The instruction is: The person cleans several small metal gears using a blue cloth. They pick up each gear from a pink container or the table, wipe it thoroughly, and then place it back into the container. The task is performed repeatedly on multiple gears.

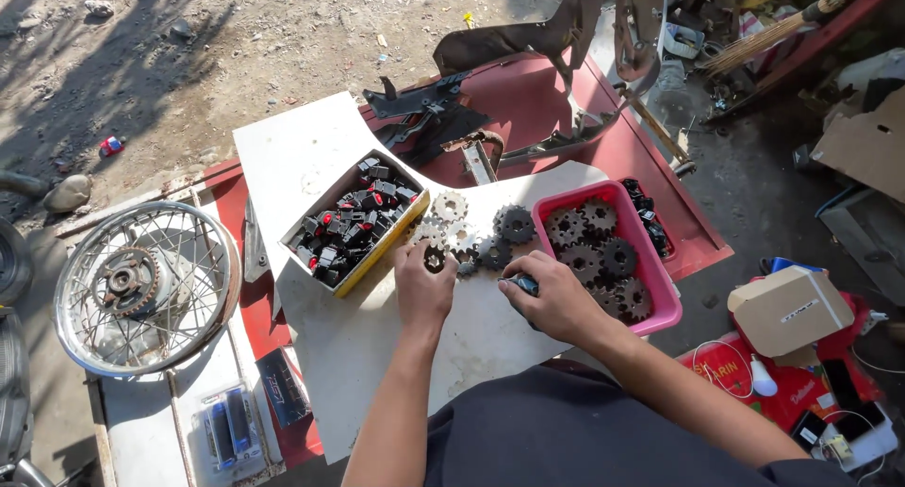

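My left hand (423, 284) pinches a small metal sprocket (435, 258) on the white board (320, 157). Beside it lie several more sprockets (479, 232) in a loose row. My right hand (554, 298) is closed around a small dark tool (524, 283), just left of a pink tray (666, 303) that holds several rusty sprockets (600, 251). A yellow-sided box (386, 253) of small black and red parts sits to the left of my left hand.
A spoked wheel (146, 284) lies at the left. Dark motorcycle frame parts (443, 110) rest on a red panel (537, 100) behind. A cardboard box (790, 308), packets and cables lie at the right. A blister pack (226, 435) sits at the lower left.
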